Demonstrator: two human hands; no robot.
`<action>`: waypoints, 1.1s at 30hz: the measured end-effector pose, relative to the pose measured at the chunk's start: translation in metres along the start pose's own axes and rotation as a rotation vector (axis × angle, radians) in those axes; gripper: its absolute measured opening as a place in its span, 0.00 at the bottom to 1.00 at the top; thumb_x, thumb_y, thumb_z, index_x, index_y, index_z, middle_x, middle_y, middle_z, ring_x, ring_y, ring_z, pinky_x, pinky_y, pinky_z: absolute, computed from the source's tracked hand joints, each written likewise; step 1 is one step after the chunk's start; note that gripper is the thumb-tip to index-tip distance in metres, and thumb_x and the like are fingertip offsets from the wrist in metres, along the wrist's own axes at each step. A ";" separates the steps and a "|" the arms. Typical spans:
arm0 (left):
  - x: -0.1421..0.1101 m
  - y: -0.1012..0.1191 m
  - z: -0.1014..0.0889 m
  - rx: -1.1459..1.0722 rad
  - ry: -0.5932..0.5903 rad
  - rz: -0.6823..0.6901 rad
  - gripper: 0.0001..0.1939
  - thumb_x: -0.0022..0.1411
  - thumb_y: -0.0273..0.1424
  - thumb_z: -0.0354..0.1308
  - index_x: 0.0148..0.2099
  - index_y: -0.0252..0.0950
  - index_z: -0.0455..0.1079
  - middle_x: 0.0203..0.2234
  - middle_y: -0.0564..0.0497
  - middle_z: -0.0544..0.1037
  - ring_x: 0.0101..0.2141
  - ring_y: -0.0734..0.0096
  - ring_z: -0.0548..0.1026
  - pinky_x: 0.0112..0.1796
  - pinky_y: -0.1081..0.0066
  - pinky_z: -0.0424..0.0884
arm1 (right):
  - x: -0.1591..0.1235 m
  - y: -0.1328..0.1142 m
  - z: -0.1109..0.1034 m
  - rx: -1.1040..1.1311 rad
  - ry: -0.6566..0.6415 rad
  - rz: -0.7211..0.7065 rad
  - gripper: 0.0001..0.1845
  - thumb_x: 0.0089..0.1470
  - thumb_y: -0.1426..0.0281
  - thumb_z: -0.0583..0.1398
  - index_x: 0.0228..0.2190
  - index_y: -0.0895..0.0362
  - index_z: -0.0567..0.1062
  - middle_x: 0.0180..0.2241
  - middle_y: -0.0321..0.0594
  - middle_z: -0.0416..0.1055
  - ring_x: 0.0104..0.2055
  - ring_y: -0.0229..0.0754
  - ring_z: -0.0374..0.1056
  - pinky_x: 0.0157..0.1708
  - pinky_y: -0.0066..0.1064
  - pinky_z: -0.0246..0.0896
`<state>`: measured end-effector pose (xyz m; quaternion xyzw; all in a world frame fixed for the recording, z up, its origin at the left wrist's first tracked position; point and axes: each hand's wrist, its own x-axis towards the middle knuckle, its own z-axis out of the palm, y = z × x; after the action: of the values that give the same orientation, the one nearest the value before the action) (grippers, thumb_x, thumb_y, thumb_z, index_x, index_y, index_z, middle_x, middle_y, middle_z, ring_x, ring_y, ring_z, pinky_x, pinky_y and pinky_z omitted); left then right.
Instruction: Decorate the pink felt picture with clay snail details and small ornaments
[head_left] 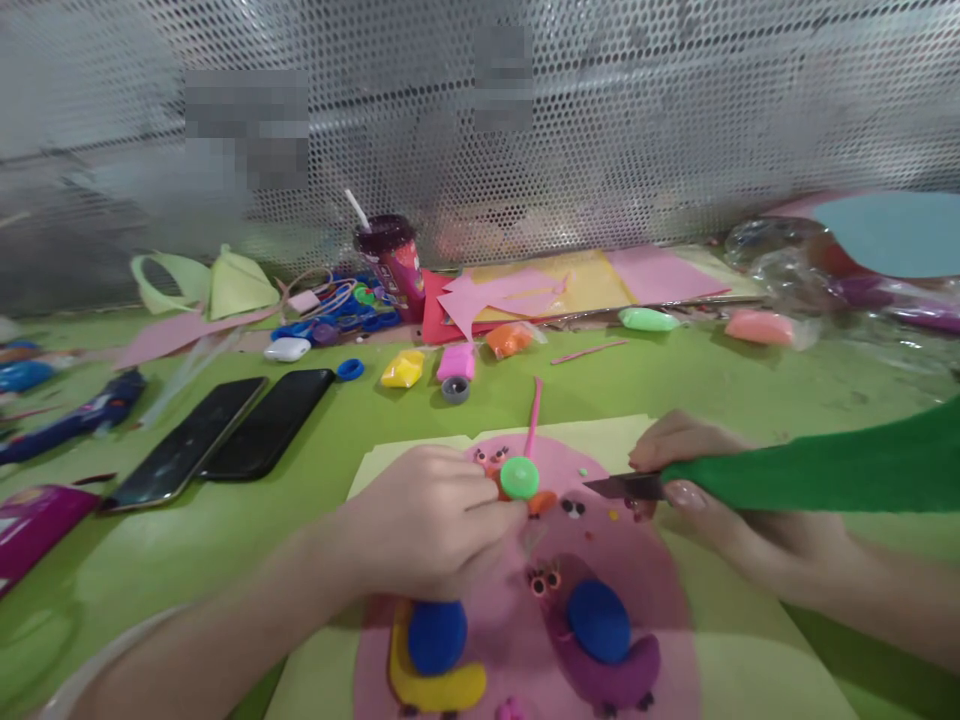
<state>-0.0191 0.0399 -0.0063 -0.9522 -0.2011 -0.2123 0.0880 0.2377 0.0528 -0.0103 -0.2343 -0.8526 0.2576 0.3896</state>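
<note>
My left hand (431, 515) is closed, its curled fingers against an orange clay figure (541, 503) with a bright green disc (519, 479) on it; the fingertips are partly hidden. In my right hand (750, 530) is a knife-like tool (810, 465), with a long green handle and a dark pointed blade reaching left above the pink round sheet (517, 640). Small loose clay eyes (573, 508) lie below the blade tip. Nearer me on the sheet are a yellow clay snail (442, 690) and a purple clay snail (615, 685), both with blue shells.
Two phones (270, 425) lie at left. Behind the work are bagged yellow clay (403, 369), pink clay (456, 360) and orange clay (510, 340). A lidded cup (394, 265) with a straw and paper scraps (510, 295) stand or lie against the perforated metal panel (600, 130).
</note>
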 end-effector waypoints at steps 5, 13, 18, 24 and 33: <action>0.000 -0.001 0.000 -0.050 -0.006 0.024 0.13 0.63 0.27 0.45 0.37 0.34 0.72 0.25 0.49 0.78 0.29 0.70 0.76 0.36 0.70 0.73 | 0.002 0.001 0.000 -0.055 0.032 -0.005 0.09 0.55 0.77 0.52 0.38 0.55 0.65 0.28 0.36 0.65 0.27 0.35 0.67 0.24 0.25 0.64; -0.001 0.000 0.001 -0.037 -0.037 0.022 0.13 0.63 0.28 0.46 0.39 0.34 0.72 0.25 0.49 0.78 0.30 0.70 0.76 0.35 0.70 0.73 | 0.000 0.000 -0.001 -0.069 0.013 -0.004 0.10 0.54 0.77 0.52 0.39 0.54 0.65 0.28 0.36 0.65 0.28 0.35 0.67 0.26 0.26 0.64; -0.001 0.000 0.001 -0.025 -0.067 0.023 0.14 0.64 0.28 0.45 0.40 0.34 0.72 0.25 0.49 0.78 0.30 0.70 0.76 0.35 0.70 0.73 | 0.003 -0.001 -0.001 -0.114 0.017 -0.022 0.11 0.54 0.78 0.52 0.39 0.54 0.64 0.28 0.36 0.65 0.29 0.34 0.66 0.27 0.23 0.64; -0.001 0.002 -0.001 -0.016 -0.093 0.024 0.14 0.64 0.29 0.45 0.40 0.34 0.72 0.25 0.49 0.78 0.29 0.71 0.76 0.34 0.71 0.73 | 0.003 -0.001 -0.001 -0.179 0.019 -0.037 0.09 0.56 0.76 0.51 0.38 0.54 0.64 0.29 0.37 0.66 0.31 0.34 0.67 0.29 0.22 0.65; -0.002 -0.001 0.002 -0.072 0.013 0.001 0.13 0.60 0.26 0.46 0.40 0.32 0.72 0.24 0.49 0.79 0.25 0.69 0.75 0.29 0.69 0.73 | 0.002 -0.001 0.000 -0.175 0.038 -0.058 0.07 0.60 0.71 0.49 0.40 0.53 0.64 0.29 0.37 0.67 0.31 0.35 0.68 0.27 0.22 0.66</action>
<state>-0.0207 0.0408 -0.0085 -0.9535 -0.1921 -0.2257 0.0552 0.2368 0.0529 -0.0085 -0.2476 -0.8707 0.1664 0.3909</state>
